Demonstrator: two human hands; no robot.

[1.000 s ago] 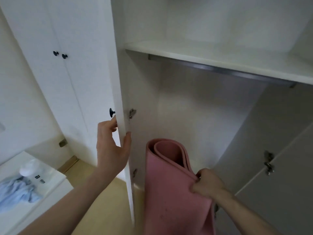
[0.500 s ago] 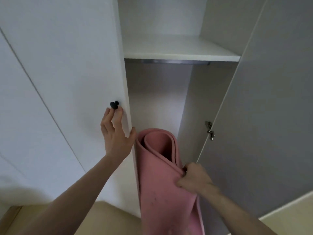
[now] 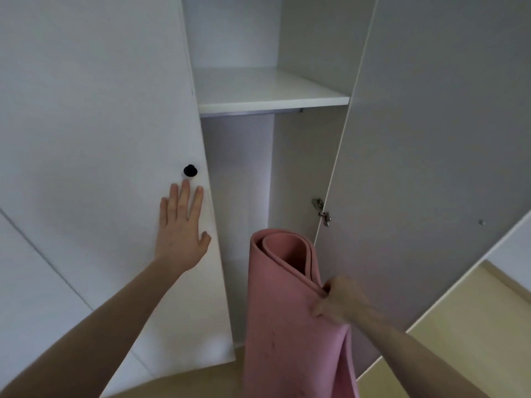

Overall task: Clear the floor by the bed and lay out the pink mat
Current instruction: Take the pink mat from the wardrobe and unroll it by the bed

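gripping the rolled pink mat (image 3: 290,311) at its loose outer edge, the right hand (image 3: 339,304) holds it upright at lower centre; the left hand (image 3: 181,234) presses flat-fingered on the wardrobe door (image 3: 100,139). mat looks soft, light, floppy; safer held around the roll.

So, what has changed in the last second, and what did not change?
The left hand let go of the edge of the left wardrobe door and now lies flat on its front, fingers straight, just below the black knob. That door has swung toward closing, so the opening is narrower. The right hand grips the rolled pink mat as before, upright in front of the wardrobe.
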